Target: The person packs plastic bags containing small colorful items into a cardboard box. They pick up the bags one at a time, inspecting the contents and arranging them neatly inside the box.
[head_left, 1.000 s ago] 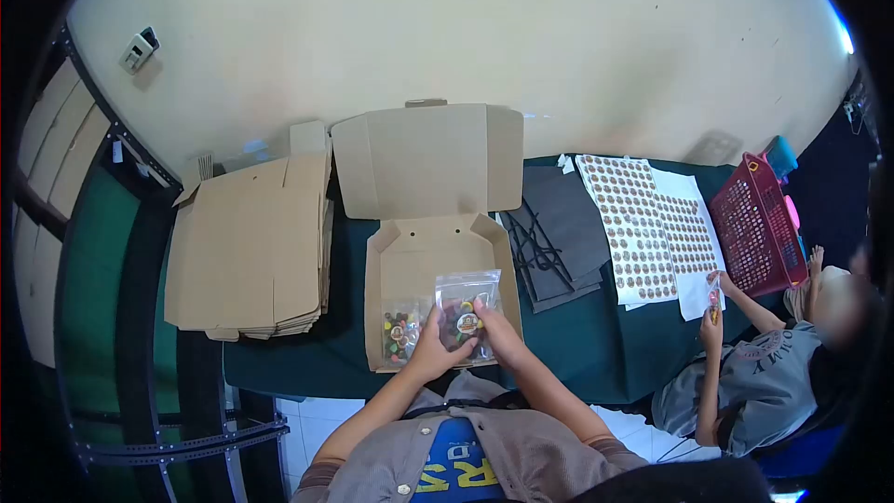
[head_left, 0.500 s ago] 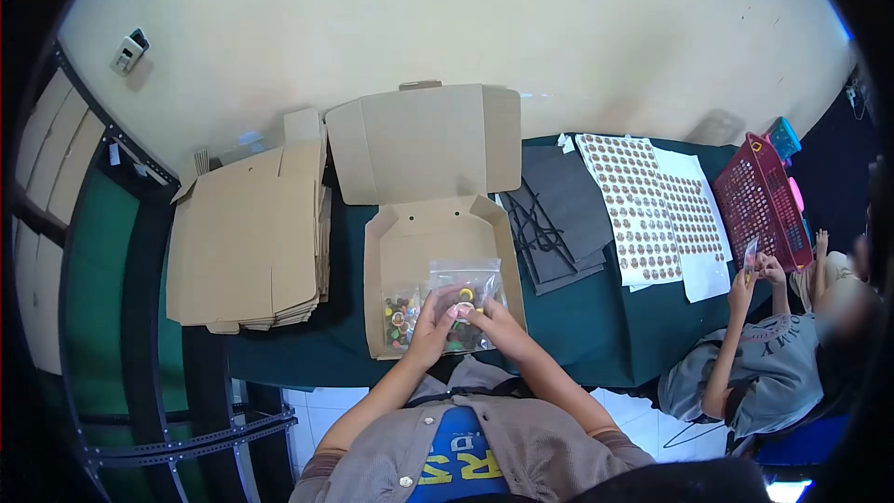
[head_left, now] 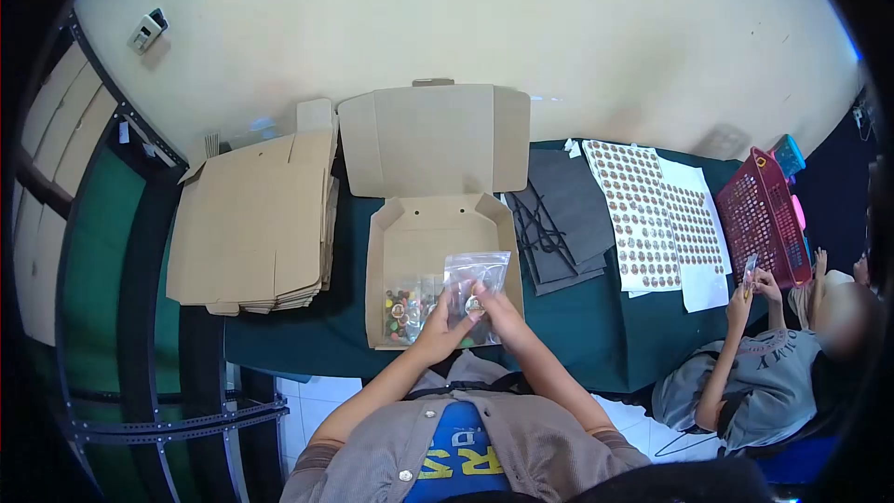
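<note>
A clear zip bag (head_left: 477, 268) stands tilted over the front right of an open cardboard box (head_left: 428, 224). My left hand (head_left: 440, 331) is closed on its lower left side. Gripping it from the right, my right hand (head_left: 499, 315) has its thumb beside a round sticker (head_left: 473, 303) on the bag's front. The bag's lower part is mostly hidden by my hands. Inside the box at the front left lies another clear bag (head_left: 400, 315) of small colourful pieces, with a round label on it. The box's lid leans back, raised.
Flattened cardboard boxes (head_left: 247, 224) are stacked at left. Dark paper bags (head_left: 563, 214) with cord handles lie right of the box, then sheets of round stickers (head_left: 638, 214) and a red plastic basket (head_left: 764, 214). A co-worker (head_left: 745, 373) sits at right, holding a small packet.
My hands and the zip bag have shifted slightly right, and the bag stands more upright. My thumbs have moved on the sticker area. The whole view has shifted a little.
</note>
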Demonstrator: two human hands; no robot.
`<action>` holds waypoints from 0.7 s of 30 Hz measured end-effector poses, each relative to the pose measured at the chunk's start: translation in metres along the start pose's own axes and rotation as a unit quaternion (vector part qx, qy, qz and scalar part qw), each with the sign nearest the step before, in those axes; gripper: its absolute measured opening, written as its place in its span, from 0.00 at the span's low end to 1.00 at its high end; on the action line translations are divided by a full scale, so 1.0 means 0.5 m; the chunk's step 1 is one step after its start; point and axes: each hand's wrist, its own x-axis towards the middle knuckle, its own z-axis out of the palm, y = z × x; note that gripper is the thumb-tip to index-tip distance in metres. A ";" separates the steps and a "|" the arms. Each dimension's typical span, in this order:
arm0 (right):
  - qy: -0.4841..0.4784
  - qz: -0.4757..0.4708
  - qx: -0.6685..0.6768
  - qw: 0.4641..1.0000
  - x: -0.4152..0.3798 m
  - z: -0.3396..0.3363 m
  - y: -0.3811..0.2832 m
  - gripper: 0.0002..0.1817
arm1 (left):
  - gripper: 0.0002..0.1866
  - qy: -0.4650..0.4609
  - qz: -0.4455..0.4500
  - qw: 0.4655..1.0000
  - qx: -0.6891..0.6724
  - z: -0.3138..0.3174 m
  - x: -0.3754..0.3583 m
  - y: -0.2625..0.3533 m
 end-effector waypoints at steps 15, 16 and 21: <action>-0.021 -0.003 0.142 0.990 -0.011 -0.016 0.027 0.24 | 0.23 0.011 -0.010 0.991 -0.134 -0.004 0.004 0.006; -0.019 0.000 0.143 0.989 -0.018 -0.015 0.015 0.24 | 0.25 0.004 -0.017 0.990 -0.138 -0.001 0.002 0.015; 0.058 -0.125 0.220 0.966 -0.019 -0.035 -0.066 0.21 | 0.35 -0.033 -0.047 0.998 -0.026 0.017 -0.008 0.033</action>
